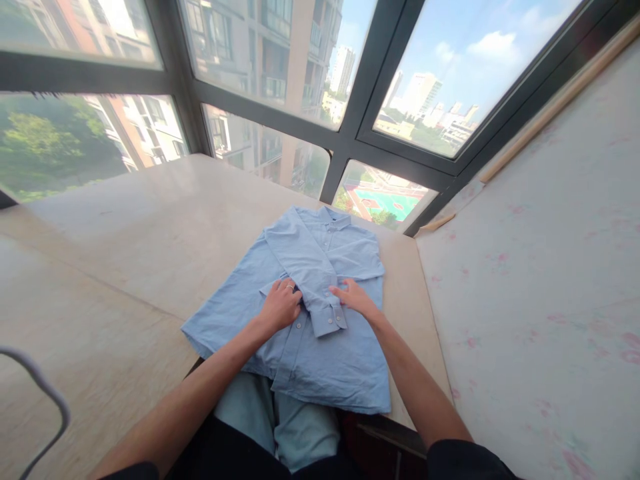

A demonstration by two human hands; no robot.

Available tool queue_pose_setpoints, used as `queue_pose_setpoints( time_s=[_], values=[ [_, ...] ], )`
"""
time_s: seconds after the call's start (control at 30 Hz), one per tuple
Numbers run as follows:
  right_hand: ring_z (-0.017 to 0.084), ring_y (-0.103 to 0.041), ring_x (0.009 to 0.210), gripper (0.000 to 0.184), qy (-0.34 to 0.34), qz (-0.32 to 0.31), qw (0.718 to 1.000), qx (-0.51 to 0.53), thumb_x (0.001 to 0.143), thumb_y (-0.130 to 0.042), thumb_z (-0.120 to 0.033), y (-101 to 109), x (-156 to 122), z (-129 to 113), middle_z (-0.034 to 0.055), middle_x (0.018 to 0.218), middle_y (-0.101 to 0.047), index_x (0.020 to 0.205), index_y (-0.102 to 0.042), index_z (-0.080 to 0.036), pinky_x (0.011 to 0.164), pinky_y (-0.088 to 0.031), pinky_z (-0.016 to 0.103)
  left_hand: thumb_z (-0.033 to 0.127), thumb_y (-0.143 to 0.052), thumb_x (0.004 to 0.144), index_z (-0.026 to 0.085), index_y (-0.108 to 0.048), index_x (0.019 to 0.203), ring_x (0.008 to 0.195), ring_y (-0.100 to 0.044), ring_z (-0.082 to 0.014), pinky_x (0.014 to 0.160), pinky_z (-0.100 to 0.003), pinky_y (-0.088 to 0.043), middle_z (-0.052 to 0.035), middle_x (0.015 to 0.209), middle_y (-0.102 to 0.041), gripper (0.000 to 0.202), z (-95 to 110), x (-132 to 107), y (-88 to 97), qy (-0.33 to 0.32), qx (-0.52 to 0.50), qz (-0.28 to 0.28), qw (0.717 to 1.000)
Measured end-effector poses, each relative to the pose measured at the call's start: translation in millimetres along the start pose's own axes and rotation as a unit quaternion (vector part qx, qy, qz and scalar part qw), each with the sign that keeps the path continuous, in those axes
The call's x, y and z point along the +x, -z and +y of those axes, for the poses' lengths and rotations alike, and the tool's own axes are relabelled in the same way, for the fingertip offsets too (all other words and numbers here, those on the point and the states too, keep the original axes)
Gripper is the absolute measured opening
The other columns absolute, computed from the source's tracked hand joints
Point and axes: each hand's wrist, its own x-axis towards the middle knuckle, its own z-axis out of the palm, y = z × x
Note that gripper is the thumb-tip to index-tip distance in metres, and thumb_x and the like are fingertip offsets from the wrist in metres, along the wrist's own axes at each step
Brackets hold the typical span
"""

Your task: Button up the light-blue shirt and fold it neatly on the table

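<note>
A light blue button shirt (320, 280) lies spread on a beige stone sill (150, 227) below the window, collar pointing toward the glass. One sleeve (310, 273) is folded diagonally across the front, its cuff at the middle. My left hand (281, 305), wearing a ring, rests on the shirt just left of that sleeve with its fingers curled against the cloth. My right hand (351, 297) lies flat on the shirt right of the cuff, fingers stretched out. The shirt's lower hem hangs over the sill's near edge above my lap.
Large dark-framed windows (350, 133) wrap the far side, showing buildings and a sports court outside. A pale floral wall (540, 280) rises on the right. A grey curved wire, perhaps a hanger (47, 393), shows at the lower left.
</note>
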Motion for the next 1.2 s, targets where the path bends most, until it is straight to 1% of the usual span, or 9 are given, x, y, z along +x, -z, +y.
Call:
queue_pose_setpoints(
  time_s=[0.1, 0.17, 0.33, 0.47, 0.53, 0.63, 0.8, 0.93, 1.2],
  values=[
    [0.011, -0.050, 0.045, 0.041, -0.086, -0.111, 0.979, 0.145, 0.069, -0.082, -0.040, -3.4, -10.3, 5.3, -0.0049, 0.052, -0.055, 0.095, -0.062, -0.017, 0.043, -0.037, 0.021, 0.013, -0.045, 0.087, 0.016, -0.069, 0.101, 0.116, -0.055, -0.0303, 0.103, -0.045, -0.039, -0.0177, 0.115, -0.063, 0.027, -0.2, -3.4, -6.0, -0.028, 0.008, 0.005, 1.000],
    [0.009, -0.045, 0.041, 0.028, -0.112, -0.138, 0.958, 0.226, 0.073, -0.079, -0.035, -4.5, -16.5, 4.9, -0.0057, 0.048, -0.053, 0.085, -0.061, -0.017, 0.041, -0.035, 0.019, 0.009, -0.043, 0.086, 0.017, -0.067, 0.107, 0.106, -0.059, -0.0282, 0.098, -0.044, -0.042, -0.0160, 0.110, -0.064, 0.034, -0.8, -5.6, -8.3, -0.048, 0.007, -0.006, 0.999],
    [0.017, -0.065, 0.064, 0.022, -0.102, -0.160, 0.911, 0.366, 0.091, -0.053, -0.036, 9.4, -20.1, -15.5, 0.0048, 0.073, -0.070, 0.091, -0.064, -0.017, 0.060, -0.053, 0.028, 0.009, -0.047, 0.083, 0.019, -0.065, 0.119, 0.117, -0.056, -0.0291, 0.098, -0.043, -0.042, -0.0170, 0.129, -0.059, 0.041, -3.2, -4.3, -10.3, -0.087, -0.025, -0.039, 0.995],
    [0.020, -0.069, 0.080, 0.028, -0.073, -0.145, 0.876, 0.455, 0.095, -0.044, -0.038, 33.2, -10.9, -33.6, 0.0053, 0.085, -0.074, 0.102, -0.063, -0.019, 0.071, -0.056, 0.034, 0.012, -0.054, 0.081, 0.018, -0.065, 0.119, 0.143, -0.034, -0.0270, 0.112, -0.043, -0.033, -0.0132, 0.152, -0.042, 0.040, -2.0, 1.1, -13.6, -0.155, -0.050, -0.065, 0.985],
    [0.021, -0.069, 0.085, 0.029, -0.054, -0.139, 0.875, 0.461, 0.095, -0.043, -0.040, 41.2, -7.2, -37.0, 0.0052, 0.088, -0.074, 0.104, -0.062, -0.020, 0.075, -0.056, 0.036, 0.011, -0.053, 0.081, 0.017, -0.068, 0.111, 0.145, -0.031, -0.0256, 0.115, -0.042, -0.029, -0.0114, 0.153, -0.042, 0.034, 0.2, 3.4, -15.7, -0.176, -0.059, -0.068, 0.980],
    [0.021, -0.069, 0.084, 0.029, -0.075, -0.152, 0.876, 0.452, 0.095, -0.044, -0.042, 41.1, -7.9, -31.7, 0.0053, 0.088, -0.074, 0.102, -0.062, -0.020, 0.075, -0.056, 0.038, 0.010, -0.047, 0.084, 0.015, -0.068, 0.111, 0.137, -0.045, -0.0250, 0.111, -0.039, -0.037, -0.0130, 0.146, -0.050, 0.035, 3.1, 5.1, -15.8, -0.172, -0.079, -0.074, 0.979],
    [0.017, -0.066, 0.063, 0.018, -0.178, -0.158, 0.883, 0.406, 0.091, -0.052, -0.033, 13.3, -25.0, -3.7, 0.0028, 0.074, -0.070, 0.091, -0.063, -0.018, 0.062, -0.054, 0.030, 0.010, -0.045, 0.086, 0.018, -0.064, 0.114, 0.113, -0.064, -0.0222, 0.101, -0.036, -0.047, -0.0101, 0.116, -0.070, 0.034, -0.3, -0.5, -9.2, -0.135, -0.119, -0.056, 0.982],
    [0.015, -0.063, 0.056, 0.008, -0.179, -0.147, 0.896, 0.380, 0.085, -0.061, -0.027, -6.2, -40.7, 15.8, -0.0010, 0.067, -0.066, 0.085, -0.058, -0.020, 0.053, -0.053, 0.028, 0.010, -0.045, 0.087, 0.019, -0.064, 0.115, 0.128, -0.053, -0.0246, 0.107, -0.042, -0.043, -0.0106, 0.122, -0.067, 0.036, -7.1, -16.9, -12.5, -0.063, -0.107, 0.010, 0.992],
    [0.010, -0.051, 0.047, 0.026, -0.107, -0.082, 0.938, 0.321, 0.077, -0.071, -0.038, -17.0, -49.7, 29.4, -0.0034, 0.065, -0.060, 0.089, -0.056, -0.021, 0.033, -0.034, 0.018, 0.014, -0.044, 0.090, 0.019, -0.063, 0.124, 0.140, -0.040, -0.0260, 0.115, -0.044, -0.034, -0.0128, 0.139, -0.056, 0.039, -9.7, -57.0, -18.6, 0.015, -0.082, 0.079, 0.993]
  ],
)
